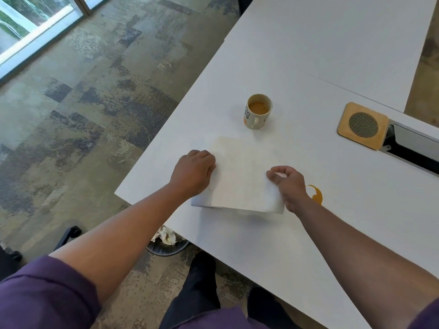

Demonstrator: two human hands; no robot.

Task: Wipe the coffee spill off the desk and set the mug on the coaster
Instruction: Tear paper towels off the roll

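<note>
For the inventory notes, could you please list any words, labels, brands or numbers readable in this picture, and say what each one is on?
Nothing can be read with certainty.
Mug: orange and dark printed characters curve around its side, too blurred and cut off by the curve to quote.
Coaster: no text, only a round mesh inset.
Paper towel and desk: no print visible.

1. I count one mug (258,112).
2. I count one coaster (363,125).
3. One paper towel (240,176).
4. One coffee spill (317,195).
5. Two hands: left hand (193,172), right hand (291,186).
6. One wastebasket (167,245).
</note>
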